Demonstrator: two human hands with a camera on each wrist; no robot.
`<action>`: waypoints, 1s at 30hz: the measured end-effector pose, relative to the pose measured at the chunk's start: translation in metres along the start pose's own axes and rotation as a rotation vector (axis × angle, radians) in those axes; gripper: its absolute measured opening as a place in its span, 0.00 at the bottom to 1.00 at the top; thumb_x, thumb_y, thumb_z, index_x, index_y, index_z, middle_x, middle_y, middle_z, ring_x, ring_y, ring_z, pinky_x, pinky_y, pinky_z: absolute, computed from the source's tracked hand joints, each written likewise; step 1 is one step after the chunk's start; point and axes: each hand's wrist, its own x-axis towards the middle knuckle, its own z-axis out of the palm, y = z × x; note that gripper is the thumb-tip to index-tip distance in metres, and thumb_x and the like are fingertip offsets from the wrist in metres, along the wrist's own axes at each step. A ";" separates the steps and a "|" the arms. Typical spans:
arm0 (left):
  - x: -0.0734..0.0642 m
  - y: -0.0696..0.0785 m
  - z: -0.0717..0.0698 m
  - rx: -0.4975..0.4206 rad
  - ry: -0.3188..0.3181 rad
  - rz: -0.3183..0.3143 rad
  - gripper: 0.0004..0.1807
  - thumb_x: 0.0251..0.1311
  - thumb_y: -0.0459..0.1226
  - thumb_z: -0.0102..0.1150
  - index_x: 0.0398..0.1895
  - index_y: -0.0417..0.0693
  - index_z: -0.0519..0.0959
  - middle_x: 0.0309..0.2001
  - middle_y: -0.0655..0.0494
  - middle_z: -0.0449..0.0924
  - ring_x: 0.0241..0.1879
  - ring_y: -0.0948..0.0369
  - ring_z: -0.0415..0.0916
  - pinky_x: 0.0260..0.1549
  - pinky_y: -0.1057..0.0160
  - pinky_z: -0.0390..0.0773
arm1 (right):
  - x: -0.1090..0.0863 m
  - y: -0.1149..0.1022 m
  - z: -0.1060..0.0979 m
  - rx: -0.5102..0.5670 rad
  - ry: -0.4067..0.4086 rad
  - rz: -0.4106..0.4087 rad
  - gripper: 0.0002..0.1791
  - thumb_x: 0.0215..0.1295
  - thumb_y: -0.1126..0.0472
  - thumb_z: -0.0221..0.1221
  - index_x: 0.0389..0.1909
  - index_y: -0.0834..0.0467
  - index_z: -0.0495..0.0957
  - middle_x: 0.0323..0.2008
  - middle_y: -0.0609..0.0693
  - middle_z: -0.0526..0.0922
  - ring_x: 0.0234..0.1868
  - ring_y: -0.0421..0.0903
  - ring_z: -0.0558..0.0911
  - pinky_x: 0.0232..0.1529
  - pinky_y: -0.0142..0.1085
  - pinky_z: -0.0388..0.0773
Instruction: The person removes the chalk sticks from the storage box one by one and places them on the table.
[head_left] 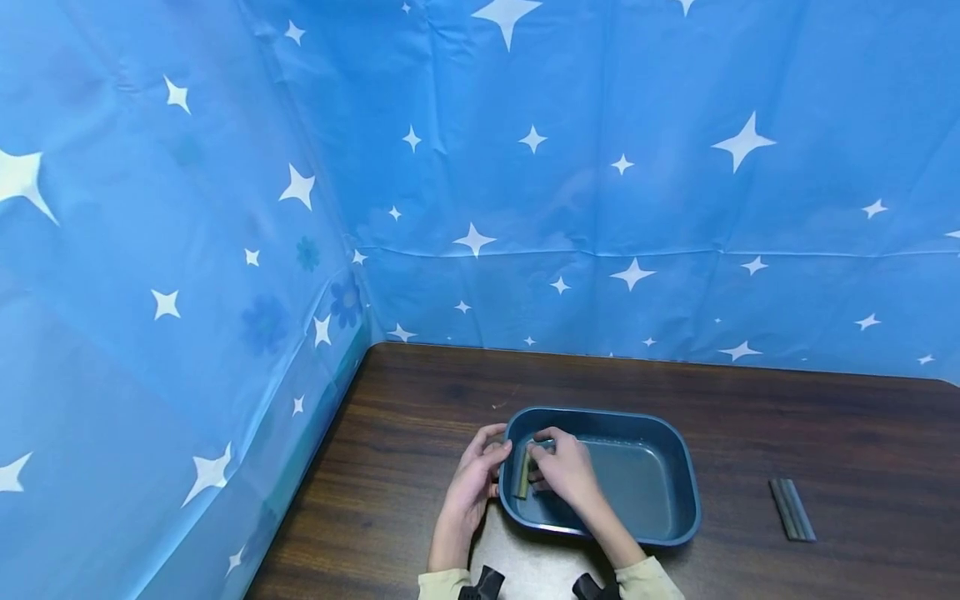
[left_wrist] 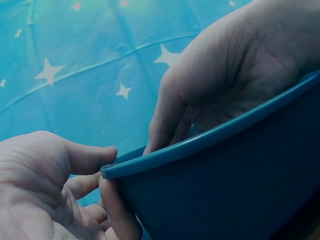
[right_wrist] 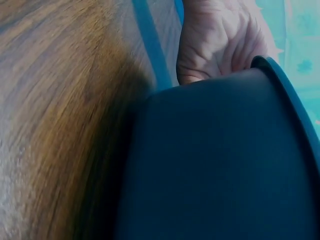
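A dark blue rectangular basin with rounded corners stands on the table. My left hand holds its left end, thumb at the rim and fingers against the outer wall, as the left wrist view shows close up. My right hand reaches over the near side into the basin, its fingers bent at a short olive-green stick. The stick lies along the inner left wall, its upper part between the fingertips. In the right wrist view, the basin's outer wall hides the right hand's work.
Several short grey-green sticks lie side by side on the dark wooden table, right of the basin. Blue cloth with white stars hangs behind the table and along its left side.
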 end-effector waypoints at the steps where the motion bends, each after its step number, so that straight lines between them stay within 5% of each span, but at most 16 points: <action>1: 0.000 0.000 0.000 0.000 -0.002 0.002 0.24 0.65 0.39 0.56 0.62 0.42 0.65 0.34 0.54 0.73 0.24 0.65 0.72 0.17 0.71 0.75 | 0.000 0.000 0.001 -0.004 -0.008 0.000 0.17 0.67 0.64 0.54 0.52 0.70 0.74 0.30 0.60 0.82 0.26 0.53 0.83 0.23 0.41 0.81; 13: 0.000 -0.001 0.000 -0.004 0.007 -0.003 0.24 0.64 0.39 0.58 0.61 0.44 0.66 0.34 0.56 0.73 0.25 0.65 0.73 0.18 0.69 0.77 | 0.008 0.005 0.010 -0.288 -0.022 -0.134 0.18 0.55 0.63 0.64 0.46 0.68 0.76 0.28 0.52 0.81 0.29 0.45 0.78 0.30 0.40 0.74; 20: 0.000 -0.001 0.001 0.003 0.010 -0.010 0.25 0.63 0.40 0.58 0.62 0.45 0.66 0.35 0.54 0.72 0.24 0.64 0.71 0.17 0.71 0.75 | 0.010 0.005 0.013 -0.323 -0.064 -0.157 0.20 0.52 0.65 0.66 0.46 0.68 0.76 0.25 0.50 0.83 0.29 0.47 0.80 0.53 0.57 0.63; 24: 0.001 0.000 0.000 0.004 0.013 -0.004 0.25 0.63 0.40 0.58 0.62 0.44 0.66 0.34 0.55 0.71 0.23 0.65 0.69 0.15 0.72 0.73 | 0.011 0.003 0.014 -0.333 -0.069 -0.158 0.20 0.51 0.67 0.67 0.46 0.67 0.76 0.22 0.48 0.78 0.23 0.43 0.76 0.39 0.44 0.71; 27: 0.001 0.000 0.000 0.012 0.013 -0.001 0.26 0.63 0.40 0.59 0.62 0.44 0.66 0.34 0.55 0.71 0.23 0.65 0.69 0.14 0.73 0.72 | 0.013 0.003 0.014 -0.331 -0.074 -0.161 0.21 0.48 0.69 0.67 0.46 0.68 0.76 0.20 0.48 0.73 0.21 0.41 0.71 0.26 0.35 0.67; 30: 0.000 -0.001 0.001 0.011 0.014 -0.007 0.26 0.62 0.41 0.59 0.62 0.45 0.66 0.34 0.55 0.71 0.24 0.65 0.70 0.14 0.73 0.72 | 0.013 0.005 0.013 -0.312 -0.078 -0.145 0.21 0.46 0.72 0.66 0.45 0.69 0.76 0.20 0.48 0.73 0.21 0.41 0.71 0.23 0.34 0.69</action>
